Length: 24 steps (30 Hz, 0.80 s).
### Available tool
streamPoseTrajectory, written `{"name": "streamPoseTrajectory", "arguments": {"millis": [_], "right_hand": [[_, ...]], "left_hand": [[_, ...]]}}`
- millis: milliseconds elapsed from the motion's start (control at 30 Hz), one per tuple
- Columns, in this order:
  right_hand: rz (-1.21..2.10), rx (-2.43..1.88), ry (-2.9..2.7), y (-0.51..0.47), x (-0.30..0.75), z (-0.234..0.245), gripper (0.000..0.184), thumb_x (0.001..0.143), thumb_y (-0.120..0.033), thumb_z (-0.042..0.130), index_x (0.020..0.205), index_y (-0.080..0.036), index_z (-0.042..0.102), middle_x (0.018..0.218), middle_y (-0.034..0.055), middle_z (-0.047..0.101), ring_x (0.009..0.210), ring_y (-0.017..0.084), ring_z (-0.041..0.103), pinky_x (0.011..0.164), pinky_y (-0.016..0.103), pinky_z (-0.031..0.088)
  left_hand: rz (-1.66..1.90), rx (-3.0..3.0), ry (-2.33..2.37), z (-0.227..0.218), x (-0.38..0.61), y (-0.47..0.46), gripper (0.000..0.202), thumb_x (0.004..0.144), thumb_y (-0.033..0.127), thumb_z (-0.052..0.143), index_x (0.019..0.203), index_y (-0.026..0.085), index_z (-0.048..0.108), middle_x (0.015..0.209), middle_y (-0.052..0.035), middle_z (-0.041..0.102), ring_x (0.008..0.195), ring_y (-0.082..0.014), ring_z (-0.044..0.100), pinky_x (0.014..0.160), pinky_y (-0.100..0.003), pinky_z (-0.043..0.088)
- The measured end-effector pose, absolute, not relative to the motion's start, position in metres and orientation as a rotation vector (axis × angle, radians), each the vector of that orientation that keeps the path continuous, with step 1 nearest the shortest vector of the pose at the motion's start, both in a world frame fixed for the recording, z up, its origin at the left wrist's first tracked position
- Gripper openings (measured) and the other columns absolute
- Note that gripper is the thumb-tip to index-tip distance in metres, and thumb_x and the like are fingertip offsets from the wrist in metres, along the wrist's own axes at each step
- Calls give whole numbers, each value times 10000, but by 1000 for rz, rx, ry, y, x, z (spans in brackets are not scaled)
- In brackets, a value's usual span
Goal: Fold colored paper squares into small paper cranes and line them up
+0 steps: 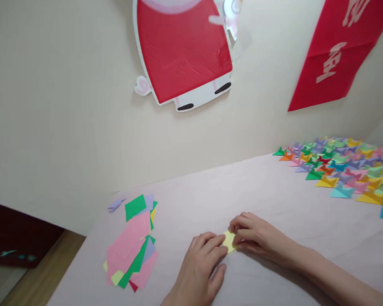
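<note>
A small piece of pale yellow paper point(229, 241) lies on the table between my two hands. My left hand point(201, 264) holds its left edge down with the fingertips, the thumb a little apart below. On the other side, my right hand point(258, 239) has its fingers bent and closed on the paper's right edge. Both hands cover parts of the sheet, so its full shape and any folds are hidden.
Left of my hands is a loose pile of coloured paper sheets point(130, 242), with a small lilac folded piece point(116, 205) behind it. Rows of small folded paper figures point(341, 170) stand at the far right. The wall carries a red cartoon cutout point(185, 51) and a red banner point(332, 59).
</note>
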State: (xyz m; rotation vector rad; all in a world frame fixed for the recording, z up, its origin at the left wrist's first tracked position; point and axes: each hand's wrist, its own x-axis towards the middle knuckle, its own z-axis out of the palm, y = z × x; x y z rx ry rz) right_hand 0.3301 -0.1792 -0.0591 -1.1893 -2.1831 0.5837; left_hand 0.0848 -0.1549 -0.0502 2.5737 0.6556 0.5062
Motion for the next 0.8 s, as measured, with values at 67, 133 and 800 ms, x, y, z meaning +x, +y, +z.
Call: {"name": "streamPoseTrajectory", "arguments": {"millis": [67, 133, 800], "right_hand": [[607, -1192, -2176, -175, 329, -59, 150, 925, -195, 593, 864, -263, 712, 983, 28, 678, 914, 196, 584, 827, 339, 460], [655, -1215, -2126, -172, 328, -58, 144, 930, -214, 587, 835, -251, 689, 944, 25, 673, 897, 199, 572, 827, 351, 452], [725, -1413, -2006, -169, 314, -56, 131, 841, -115, 637, 746, -200, 604, 881, 24, 661, 895, 203, 527, 815, 348, 404]], "left_hand": [[514, 2586, 642, -50, 85, -155, 345, 839, 74, 565, 1151, 218, 601, 1339, -73, 603, 1181, -250, 512, 996, -414, 457], [529, 2615, 628, -50, 86, -156, 335, 842, 63, 553, 1138, 213, 601, 1343, -71, 597, 1177, -248, 508, 991, -410, 455], [412, 2779, 642, -51, 95, -164, 398, 864, 107, 501, 1257, 166, 518, 1181, -89, 618, 1097, -273, 527, 951, -428, 457]]}}
